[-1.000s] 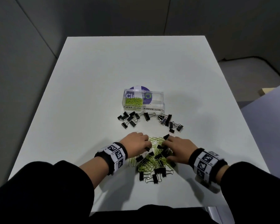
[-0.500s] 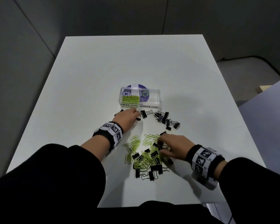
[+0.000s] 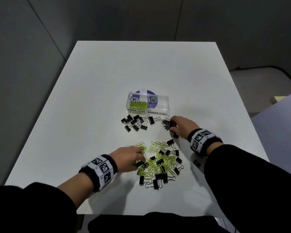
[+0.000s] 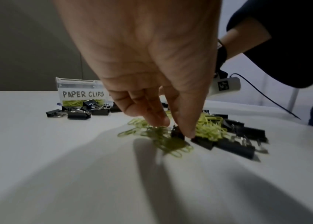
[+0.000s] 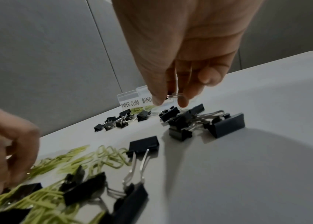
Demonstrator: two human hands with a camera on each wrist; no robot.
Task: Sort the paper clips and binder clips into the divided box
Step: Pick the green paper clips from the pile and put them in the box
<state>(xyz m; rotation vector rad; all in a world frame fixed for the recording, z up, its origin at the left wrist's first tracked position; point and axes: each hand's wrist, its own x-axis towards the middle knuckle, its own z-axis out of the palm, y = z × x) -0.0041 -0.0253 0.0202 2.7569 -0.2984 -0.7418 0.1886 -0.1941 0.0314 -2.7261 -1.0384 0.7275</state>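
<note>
The left hand (image 3: pixel 127 158) pinches one black binder clip (image 4: pixel 177 133) in the mixed pile. The right hand (image 3: pixel 181 126) pinches one binder clip's wire handles (image 5: pixel 175 95) beside the two-compartment clear box (image 3: pixel 148 105)

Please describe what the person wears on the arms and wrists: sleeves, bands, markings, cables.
Both arms are in long black sleeves, pushed back from the wrists. The left hand and the right hand are bare. Each wrist carries a black band with white square panels printed with black-and-white coded markers. Under the right wrist sits a small white camera unit with a thin black cable.
</note>
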